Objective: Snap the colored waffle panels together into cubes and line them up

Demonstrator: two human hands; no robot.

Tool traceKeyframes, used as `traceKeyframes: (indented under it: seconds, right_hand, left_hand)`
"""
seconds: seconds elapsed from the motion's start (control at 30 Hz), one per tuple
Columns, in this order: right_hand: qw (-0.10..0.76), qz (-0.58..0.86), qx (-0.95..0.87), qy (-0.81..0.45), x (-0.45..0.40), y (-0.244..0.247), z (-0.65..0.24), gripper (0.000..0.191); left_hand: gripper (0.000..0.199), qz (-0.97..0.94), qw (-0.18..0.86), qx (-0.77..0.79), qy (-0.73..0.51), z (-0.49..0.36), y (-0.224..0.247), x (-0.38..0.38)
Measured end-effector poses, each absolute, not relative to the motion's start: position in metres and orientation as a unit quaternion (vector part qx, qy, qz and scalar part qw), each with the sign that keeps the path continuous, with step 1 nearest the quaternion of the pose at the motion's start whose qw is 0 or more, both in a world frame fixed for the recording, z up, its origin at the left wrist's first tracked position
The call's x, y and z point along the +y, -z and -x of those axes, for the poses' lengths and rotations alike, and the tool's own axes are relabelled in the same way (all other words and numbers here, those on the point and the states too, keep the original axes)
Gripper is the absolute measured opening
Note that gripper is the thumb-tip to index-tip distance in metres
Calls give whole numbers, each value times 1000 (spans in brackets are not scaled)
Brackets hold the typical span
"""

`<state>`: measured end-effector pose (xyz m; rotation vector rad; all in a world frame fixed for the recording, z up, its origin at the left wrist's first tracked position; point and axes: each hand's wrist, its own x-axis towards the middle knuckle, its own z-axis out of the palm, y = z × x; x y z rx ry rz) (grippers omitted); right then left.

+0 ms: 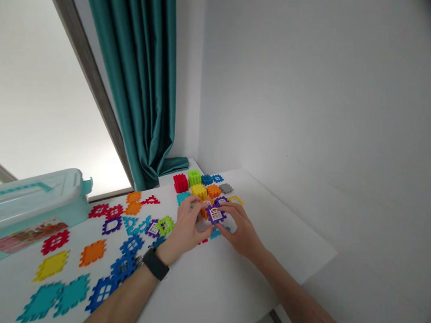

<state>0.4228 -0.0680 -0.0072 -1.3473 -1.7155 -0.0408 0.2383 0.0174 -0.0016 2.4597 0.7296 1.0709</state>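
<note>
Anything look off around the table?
One thing: the teal curtain doesn't hang free. Its hem is bunched and folded over on the white ledge behind the plastic cubes. The purple window piece between the hands looks intact.

A teal curtain hangs beside a bright window — white wall, white table.
</note>
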Motion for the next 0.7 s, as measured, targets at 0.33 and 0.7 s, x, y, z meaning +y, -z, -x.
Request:
traceKeyframes:
  seconds: [0.33,0.7]
  right_hand:
    - [478,585,-656,17,-34,17,-467,30]
    - [475,615,-630,-3,-12,47,-489,18]
  left_hand:
    - [29,-875,140,313,-343,-249,-8,37]
    - [23,-881,126,304,-340,-245,-9,44]
